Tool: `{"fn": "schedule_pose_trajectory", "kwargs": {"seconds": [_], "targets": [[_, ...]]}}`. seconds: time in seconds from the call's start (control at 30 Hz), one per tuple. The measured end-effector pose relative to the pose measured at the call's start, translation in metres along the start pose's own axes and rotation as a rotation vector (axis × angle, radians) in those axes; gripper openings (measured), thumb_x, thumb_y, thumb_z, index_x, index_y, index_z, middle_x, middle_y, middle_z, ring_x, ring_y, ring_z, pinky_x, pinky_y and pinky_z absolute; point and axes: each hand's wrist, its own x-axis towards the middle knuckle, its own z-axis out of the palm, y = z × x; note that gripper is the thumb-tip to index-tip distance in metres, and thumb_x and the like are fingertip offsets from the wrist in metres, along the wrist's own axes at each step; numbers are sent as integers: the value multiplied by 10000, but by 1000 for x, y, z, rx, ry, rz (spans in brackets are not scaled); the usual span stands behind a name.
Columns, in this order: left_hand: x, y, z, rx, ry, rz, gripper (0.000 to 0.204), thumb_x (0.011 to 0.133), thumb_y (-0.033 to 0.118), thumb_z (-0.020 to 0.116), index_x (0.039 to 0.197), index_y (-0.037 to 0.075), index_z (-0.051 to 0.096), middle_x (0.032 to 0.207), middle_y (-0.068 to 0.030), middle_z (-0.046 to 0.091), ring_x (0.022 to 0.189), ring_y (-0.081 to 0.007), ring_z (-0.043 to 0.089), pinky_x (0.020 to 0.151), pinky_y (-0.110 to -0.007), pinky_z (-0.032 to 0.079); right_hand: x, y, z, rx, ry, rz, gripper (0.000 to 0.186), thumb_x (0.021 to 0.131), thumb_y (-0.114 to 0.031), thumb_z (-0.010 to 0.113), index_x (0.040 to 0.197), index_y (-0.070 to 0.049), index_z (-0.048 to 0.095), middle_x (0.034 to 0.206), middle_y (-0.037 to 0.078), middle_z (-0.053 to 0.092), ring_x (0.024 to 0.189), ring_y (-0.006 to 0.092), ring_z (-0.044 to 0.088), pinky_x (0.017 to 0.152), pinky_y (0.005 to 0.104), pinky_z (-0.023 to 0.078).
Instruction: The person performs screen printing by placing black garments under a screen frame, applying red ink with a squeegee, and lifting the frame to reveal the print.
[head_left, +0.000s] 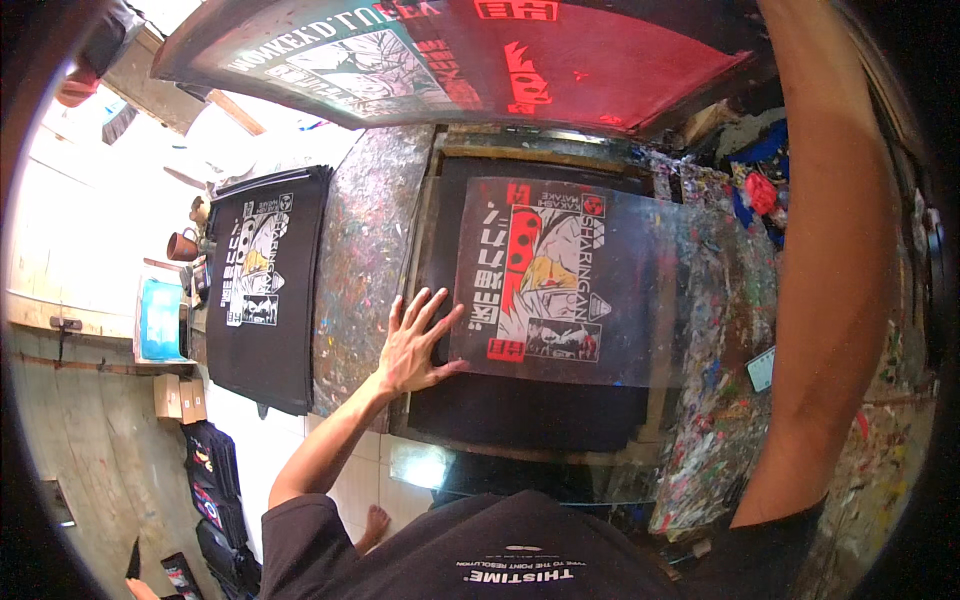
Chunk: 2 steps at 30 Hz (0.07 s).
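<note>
My left hand point(410, 340) lies flat with fingers spread on a black shirt point(530, 412), touching the left edge of a clear film point(640, 290). The film carries a red, white and yellow picture print and covers the shirt on the printing board. A raised printing screen point(560, 60) with a red coating hangs tilted above the board. My right forearm point(830, 260) reaches up along the right side toward that screen. Its hand is out of the picture at the top edge.
A paint-splattered table top point(365, 230) lies left of the board. A stack of black printed shirts point(265, 290) rests further left. A brown mug point(183, 245) and a blue box point(160, 320) sit beyond it. A red rag point(760, 190) lies at the right. More shirts point(215, 480) lie on the floor.
</note>
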Motion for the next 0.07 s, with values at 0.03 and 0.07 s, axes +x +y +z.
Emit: {"fn": "schedule_pose_trajectory", "kwargs": {"seconds": [0.03, 0.07], "targets": [[1, 0, 1, 2, 3, 7, 951, 836, 697, 676, 1621, 262, 362, 1683, -161, 278, 1571, -389, 196, 1252, -630, 83, 2, 1, -1, -17, 7, -12, 510, 995, -448, 567, 1311, -75, 711, 1395, 215, 642, 1290, 303, 586, 1132, 374, 396], [2, -1, 3, -13, 14, 3, 949, 832, 685, 693, 1618, 265, 367, 1688, -149, 275, 1572, -377, 201, 1251, -634, 79, 2, 4, -5, -23, 12, -8, 510, 995, -448, 567, 1311, -75, 711, 1395, 215, 642, 1290, 303, 586, 1132, 374, 396]]}}
